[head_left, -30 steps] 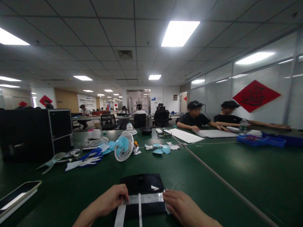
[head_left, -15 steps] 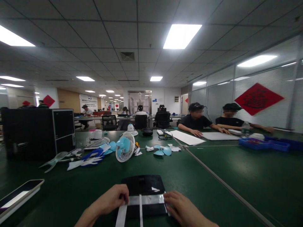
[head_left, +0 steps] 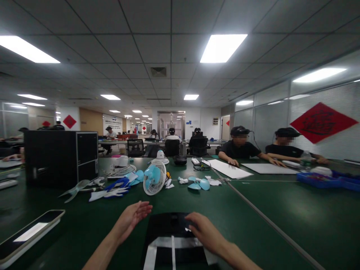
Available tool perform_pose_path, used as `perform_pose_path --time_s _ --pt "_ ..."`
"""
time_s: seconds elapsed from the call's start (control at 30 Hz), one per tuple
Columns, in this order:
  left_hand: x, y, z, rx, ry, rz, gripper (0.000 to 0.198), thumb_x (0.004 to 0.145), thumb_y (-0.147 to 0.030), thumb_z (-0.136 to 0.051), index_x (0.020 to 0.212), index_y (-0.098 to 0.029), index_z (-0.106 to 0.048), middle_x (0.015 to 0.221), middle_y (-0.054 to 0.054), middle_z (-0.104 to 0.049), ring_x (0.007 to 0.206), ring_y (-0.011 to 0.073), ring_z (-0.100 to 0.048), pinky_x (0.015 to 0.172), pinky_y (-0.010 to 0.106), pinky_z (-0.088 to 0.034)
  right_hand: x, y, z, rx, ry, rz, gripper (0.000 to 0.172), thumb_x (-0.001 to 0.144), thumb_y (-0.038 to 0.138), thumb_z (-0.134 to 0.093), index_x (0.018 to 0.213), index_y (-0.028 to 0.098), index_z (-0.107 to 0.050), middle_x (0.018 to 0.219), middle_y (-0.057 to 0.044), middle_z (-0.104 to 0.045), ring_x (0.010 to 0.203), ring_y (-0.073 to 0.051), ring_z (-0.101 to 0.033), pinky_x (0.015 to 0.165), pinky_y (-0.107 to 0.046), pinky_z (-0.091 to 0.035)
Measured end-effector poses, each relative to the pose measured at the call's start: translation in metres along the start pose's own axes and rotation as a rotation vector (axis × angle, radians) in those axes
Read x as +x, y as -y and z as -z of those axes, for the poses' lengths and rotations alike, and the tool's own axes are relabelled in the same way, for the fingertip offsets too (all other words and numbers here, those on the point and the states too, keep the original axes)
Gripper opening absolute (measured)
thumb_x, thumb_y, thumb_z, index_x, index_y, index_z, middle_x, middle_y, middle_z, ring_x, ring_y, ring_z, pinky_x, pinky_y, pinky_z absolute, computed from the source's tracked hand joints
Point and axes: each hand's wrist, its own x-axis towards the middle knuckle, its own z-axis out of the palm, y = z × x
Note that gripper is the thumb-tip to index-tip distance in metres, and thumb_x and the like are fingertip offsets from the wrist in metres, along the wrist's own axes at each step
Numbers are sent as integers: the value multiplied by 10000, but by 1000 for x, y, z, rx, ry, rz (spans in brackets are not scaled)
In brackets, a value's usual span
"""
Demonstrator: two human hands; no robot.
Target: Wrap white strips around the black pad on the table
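Note:
A flat black panel (head_left: 161, 225) lies at the near edge of the green table in front of me. Silvery-white tape strips (head_left: 180, 242) cross it, one running sideways and others downward. My left hand (head_left: 131, 220) is raised just left of the panel's upper corner, fingers stretched out and holding nothing. Over the panel's upper right side hovers my right hand (head_left: 206, 231), its fingers loosely extended and apart from the thumb. A small white scrap (head_left: 188, 229) shows by its fingers; whether they touch the panel I cannot tell.
A phone (head_left: 33, 232) lies on a white block at left, with a black computer tower (head_left: 56, 157) behind. Ahead are a white-and-blue fan (head_left: 154, 178), gloves (head_left: 112, 189) and blue fan blades (head_left: 198, 183). Two people sit at white boards (head_left: 227, 168) on the right; blue trays (head_left: 317, 180) stand nearby.
Both hands have come off the sideways tape strip and moved up and away from me. My left fingers have straightened. The view has shifted slightly left.

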Motion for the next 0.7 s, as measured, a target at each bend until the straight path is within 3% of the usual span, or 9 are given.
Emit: perform_pose_path --time_s 0.1,0.2,0.27,0.43,0.7 --pt "-1 -2 0 -180 -62 64 235 878 -287 -538 913 -93 -667 947 144 -708 862 191 -666 783 283 -497 24 5 -10 -39 20 26 360 806 200 -505 1143 163 -626 1166 -91 -630 1109 -215 -548 1003 -322 -379" --pt "-1 -2 1 -253 -143 75 213 895 -249 -518 819 -101 -651 746 76 -685 663 137 -644 626 237 -496 45 6 -22 -71 20 50 371 786 188 -525 1142 168 -630 1151 -85 -629 1094 -211 -550 992 -302 -381" --pt "0 -1 3 -302 -129 72 241 914 -243 -481 775 -113 -628 667 37 -640 586 112 -606 567 221 -474 56 7 -28 -103 28 51 367 786 188 -530 1137 165 -635 1133 -86 -632 1074 -208 -555 973 -295 -389" --pt "6 4 9 -387 -23 87 287 938 -277 -435 749 -128 -590 627 3 -571 543 89 -544 531 207 -433 71 9 -36 -231 105 39 316 777 184 -548 1061 156 -682 1054 -96 -667 999 -221 -582 893 -296 -419" --pt "9 7 15 -407 -34 75 244 927 -254 -462 772 -121 -597 656 11 -593 565 89 -567 539 199 -449 79 -1 -41 -274 99 45 264 780 223 -583 1008 181 -708 1026 -84 -681 980 -217 -587 865 -281 -415"
